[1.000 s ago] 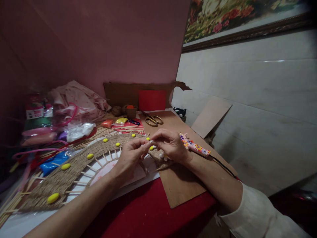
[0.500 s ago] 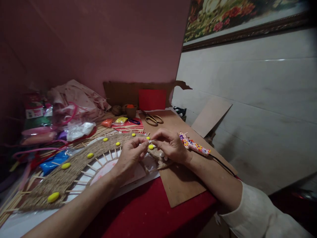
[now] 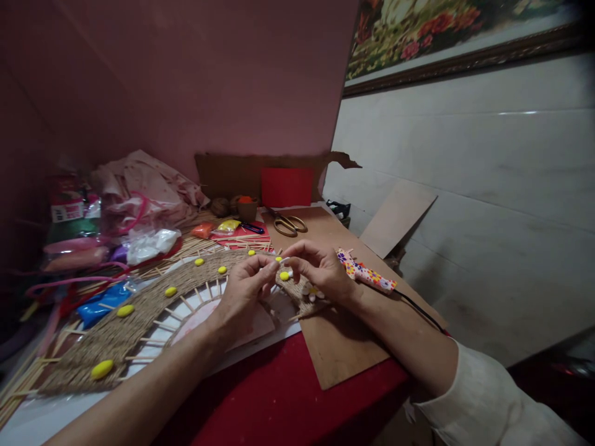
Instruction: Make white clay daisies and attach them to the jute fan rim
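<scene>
My left hand (image 3: 248,285) and my right hand (image 3: 320,266) meet above the right end of a woven twine arch (image 3: 144,288). Their fingertips are pinched around a small white piece of clay (image 3: 286,260), which is partly hidden. Yellow oval discs (image 3: 125,310) dot the arch, and thin sticks jut from its edges. Below my right hand, a white flower (image 3: 312,293) with a yellow centre lies on the twine. Near my right wrist is a flower-patterned glue gun (image 3: 367,272) with a black cord.
Gold-handled scissors (image 3: 290,224) lie on a brown board (image 3: 344,353) on the red-covered table (image 3: 274,384). Bags of orange, yellow, white and blue clay (image 3: 102,303) and loose sticks are behind and left. A cardboard strip (image 3: 227,176) leans on the back wall.
My fingers have shifted slightly around the white piece, and more of it shows. The white flower under my right hand is more visible. The arms have barely moved.
</scene>
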`<state>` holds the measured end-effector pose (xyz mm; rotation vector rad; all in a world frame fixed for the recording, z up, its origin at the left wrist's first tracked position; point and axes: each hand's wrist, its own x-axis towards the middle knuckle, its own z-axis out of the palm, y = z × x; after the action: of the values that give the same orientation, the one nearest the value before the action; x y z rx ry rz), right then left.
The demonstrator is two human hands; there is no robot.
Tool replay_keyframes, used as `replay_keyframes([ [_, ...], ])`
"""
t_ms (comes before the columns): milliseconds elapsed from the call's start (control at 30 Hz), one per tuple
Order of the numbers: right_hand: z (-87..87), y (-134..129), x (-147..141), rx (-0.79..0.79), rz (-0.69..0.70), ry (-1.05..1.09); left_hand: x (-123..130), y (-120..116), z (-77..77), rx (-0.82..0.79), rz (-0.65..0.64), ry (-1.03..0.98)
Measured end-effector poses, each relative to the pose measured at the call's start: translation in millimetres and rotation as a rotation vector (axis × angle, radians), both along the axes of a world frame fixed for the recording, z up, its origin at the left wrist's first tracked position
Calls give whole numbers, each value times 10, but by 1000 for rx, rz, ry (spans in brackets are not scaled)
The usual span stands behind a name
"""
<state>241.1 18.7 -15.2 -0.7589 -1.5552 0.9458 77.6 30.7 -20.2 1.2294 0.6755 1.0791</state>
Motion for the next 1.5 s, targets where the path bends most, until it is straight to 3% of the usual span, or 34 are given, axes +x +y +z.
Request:
replay_keyframes([
  [333,-14,-8,15,245,-226,-362,14,7,-14,6,22,35],
  [467,14,-4,23,104,-177,-183,7,8,0,-14,95,-41],
  [767,19,83,75,-151,31,236,8,54,-20,-36,39,-117],
  [933,8,72,47,-202,91,197,1,4,7,-65,8,-103],
  [1067,8,19,-1,-118,61,61,9,-28,-11,6,-7,-34],
  [1267,11,-12,19,282,-187,-314,17,-16,-37,46,9,80],
  [1400,-2,4,36,199,-137,-286,19,2,-29,17,11,33],
  [1500,0,-2,28,223,-148,-312,20,20,-35,12,18,37],
])
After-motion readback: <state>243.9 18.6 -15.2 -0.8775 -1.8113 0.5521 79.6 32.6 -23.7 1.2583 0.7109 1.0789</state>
